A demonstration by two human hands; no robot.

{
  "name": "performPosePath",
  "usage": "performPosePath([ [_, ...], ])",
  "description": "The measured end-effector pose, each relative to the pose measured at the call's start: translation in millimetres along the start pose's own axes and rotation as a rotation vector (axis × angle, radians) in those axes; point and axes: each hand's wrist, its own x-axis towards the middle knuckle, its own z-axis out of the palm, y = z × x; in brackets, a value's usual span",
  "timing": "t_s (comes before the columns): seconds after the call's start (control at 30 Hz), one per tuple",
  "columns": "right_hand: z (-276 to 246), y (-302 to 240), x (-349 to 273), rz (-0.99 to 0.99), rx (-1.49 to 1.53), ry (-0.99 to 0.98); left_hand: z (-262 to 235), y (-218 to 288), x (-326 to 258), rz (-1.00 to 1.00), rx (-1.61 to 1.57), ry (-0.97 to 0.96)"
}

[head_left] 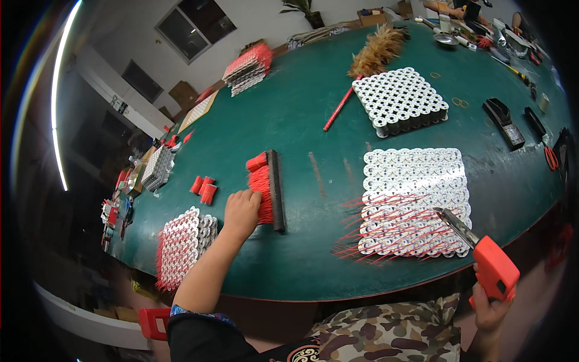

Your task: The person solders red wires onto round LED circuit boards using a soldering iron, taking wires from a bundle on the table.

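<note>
While your left hand (241,212) rests on the green desk (313,114), its fingers curl closed around the near end of a bundle of red fuse sticks (262,187) lying against a black bar (276,190). Left of that bar sit three short red bundles (204,188); nearer you and to its left stands a block of white tubes bristling with red sticks (181,244). Your right hand (491,301) is clamped on the red handle of a pair of pliers (482,250), well right of the bar, its metal tip touching the near right corner of a flat white tube tray (416,181). Red sticks (392,229) stand in that tray's near rows. Beyond it, farther from the bar, sits a second white tube block (401,99), with a feather duster (368,60) beside it.
</note>
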Motion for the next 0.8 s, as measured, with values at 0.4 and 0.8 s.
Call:
performPosePath([
  [0.4, 0, 9, 2, -0.212, -0.025, 0.032, -5, 2, 1, 0.054, 0.103, 0.033],
  [0.8, -9, -1, -6, 0.199, 0.056, 0.006, -20, -2, 5, 0.130, 0.153, -0.062],
])
